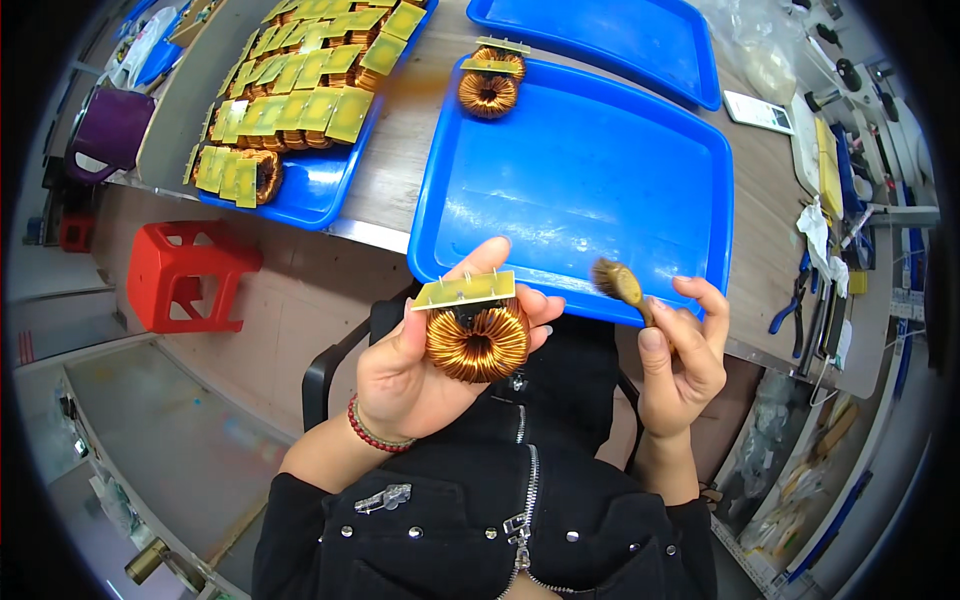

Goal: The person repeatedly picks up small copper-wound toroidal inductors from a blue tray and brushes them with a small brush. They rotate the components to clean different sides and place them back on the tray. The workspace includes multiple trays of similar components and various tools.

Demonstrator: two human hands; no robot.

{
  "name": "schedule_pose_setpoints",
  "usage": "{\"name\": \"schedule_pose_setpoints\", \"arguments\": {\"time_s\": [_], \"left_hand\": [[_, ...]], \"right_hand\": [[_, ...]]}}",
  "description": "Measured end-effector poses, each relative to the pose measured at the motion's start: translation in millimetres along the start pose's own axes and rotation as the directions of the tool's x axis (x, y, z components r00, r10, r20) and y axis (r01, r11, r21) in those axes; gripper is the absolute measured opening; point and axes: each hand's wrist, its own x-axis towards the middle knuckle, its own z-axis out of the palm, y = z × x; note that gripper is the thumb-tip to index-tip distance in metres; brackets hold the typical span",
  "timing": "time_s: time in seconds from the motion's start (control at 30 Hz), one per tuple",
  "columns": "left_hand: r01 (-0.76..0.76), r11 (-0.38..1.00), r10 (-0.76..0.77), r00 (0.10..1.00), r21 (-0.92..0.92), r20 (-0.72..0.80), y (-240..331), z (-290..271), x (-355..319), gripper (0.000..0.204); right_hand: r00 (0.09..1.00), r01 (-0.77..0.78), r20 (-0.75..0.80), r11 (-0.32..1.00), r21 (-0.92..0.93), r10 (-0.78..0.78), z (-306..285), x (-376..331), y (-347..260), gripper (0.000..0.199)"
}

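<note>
My left hand [405, 385] is closed round a toroidal coil [478, 343] of copper wire. A yellow-green board [465, 290] with several pins sits on top of the coil, its face turned up toward me. In my right hand [685, 360] a small brush [622, 286] with brown bristles is pinched between thumb and fingers. Its bristle end points up and left, apart from the coil. Both hands are in front of the near edge of a blue tray [590, 170], in whose far left corner stand a couple of similar coils [489, 95].
On the left another blue tray [315, 200] holds rows of board-topped coils [290, 110]. A further blue tray [610, 35] lies behind. To the right are a white device [758, 112] and blue-handled pliers [790, 300]. A red stool [190, 275] stands at lower left, near a purple container [112, 132].
</note>
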Motion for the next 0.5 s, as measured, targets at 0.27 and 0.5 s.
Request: {"name": "schedule_pose_setpoints", "arguments": {"time_s": [0.27, 0.5], "left_hand": [[0.012, 0.996, -0.014, 1.000, -0.087, -0.025, -1.2, 3.3, -1.9, 0.071], [-0.028, 1.000, 0.028, 0.998, -0.006, 0.056, -1.0, 0.0, -2.7, 0.069]], "right_hand": [[1.000, 0.004, -0.011, 1.000, 0.026, -0.004, 1.0, -3.9, 0.8, 0.020], [1.000, 0.014, -0.010, 0.999, 0.037, -0.014, 1.5, -6.1, 0.2, 0.020]]}}
